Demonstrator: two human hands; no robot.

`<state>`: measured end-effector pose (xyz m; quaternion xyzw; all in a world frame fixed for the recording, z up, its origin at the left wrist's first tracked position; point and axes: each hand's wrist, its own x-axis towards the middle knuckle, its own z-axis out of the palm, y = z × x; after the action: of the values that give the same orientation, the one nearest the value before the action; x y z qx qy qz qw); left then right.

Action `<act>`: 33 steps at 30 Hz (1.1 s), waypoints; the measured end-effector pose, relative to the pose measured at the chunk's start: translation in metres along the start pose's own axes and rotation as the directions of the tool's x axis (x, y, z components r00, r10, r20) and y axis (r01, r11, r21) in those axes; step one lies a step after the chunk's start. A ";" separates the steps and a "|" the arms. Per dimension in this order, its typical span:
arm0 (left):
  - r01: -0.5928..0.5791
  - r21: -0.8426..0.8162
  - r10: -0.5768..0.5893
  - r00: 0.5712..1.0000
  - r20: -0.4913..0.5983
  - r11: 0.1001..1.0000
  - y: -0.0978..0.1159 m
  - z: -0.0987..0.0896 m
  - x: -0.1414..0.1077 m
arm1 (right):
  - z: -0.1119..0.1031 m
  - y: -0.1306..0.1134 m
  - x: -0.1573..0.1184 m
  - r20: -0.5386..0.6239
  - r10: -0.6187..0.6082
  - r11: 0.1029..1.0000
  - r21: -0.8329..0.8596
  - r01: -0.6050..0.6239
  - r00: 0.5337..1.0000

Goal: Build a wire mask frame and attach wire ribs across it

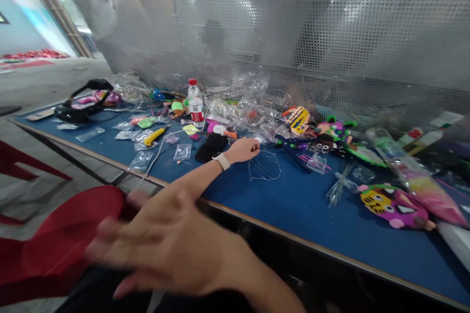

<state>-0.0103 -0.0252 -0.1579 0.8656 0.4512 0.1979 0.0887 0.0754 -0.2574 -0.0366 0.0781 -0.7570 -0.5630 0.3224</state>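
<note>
My left hand [244,149], with a pale band on its wrist, reaches over the blue table [293,210], its fingers curled closed. Whatever it may hold is hidden. Just right of it lies a thin wire outline [265,166], and a black phone-like object [212,147] is on its left. My right hand [176,249] is in front of the table edge, nearer the camera and crossing over my left forearm. It is blurred by motion, with its fingers spread and nothing in them.
Black-handled pliers [293,151], a yellow cutter [154,136], a bottle [196,105] and clear plastic packets lie along the table. Colourful clay figures [392,205] are on the right. A perforated metal panel [275,39] stands behind. A red stool [73,234] is at lower left.
</note>
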 end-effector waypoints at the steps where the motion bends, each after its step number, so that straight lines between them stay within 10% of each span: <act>1: -0.004 0.001 0.004 1.000 0.003 1.000 0.000 0.000 0.001 | 0.004 -0.012 0.014 0.050 0.033 0.990 0.132 -0.040 0.998; 5: -0.009 -0.004 0.009 1.000 0.006 1.000 -0.001 0.002 0.005 | 0.022 -0.048 0.008 0.405 0.245 0.454 0.755 -0.473 0.881; 10: -0.033 -0.023 0.034 0.998 0.046 0.999 -0.001 0.004 0.005 | 0.025 -0.033 -0.077 0.780 0.173 -0.088 0.620 -0.780 0.601; 17: -0.179 -0.068 0.187 0.972 0.140 0.981 0.002 0.000 0.003 | 0.051 0.043 -0.192 0.968 0.251 0.134 -0.009 -0.991 0.025; 24: -0.141 0.049 0.134 0.983 0.123 0.989 -0.004 -0.002 0.003 | 0.086 0.029 -0.275 0.874 0.471 0.218 -0.246 -0.944 -0.118; 33: -0.168 0.118 0.131 0.954 0.269 0.979 0.006 -0.004 -0.003 | 0.081 0.006 -0.320 0.772 0.488 0.025 -0.478 -0.878 -0.406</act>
<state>-0.0092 -0.0314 -0.1527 0.9199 0.3814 0.0570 0.0710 0.2801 -0.0362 -0.1717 -0.6888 -0.7092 0.0370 0.1459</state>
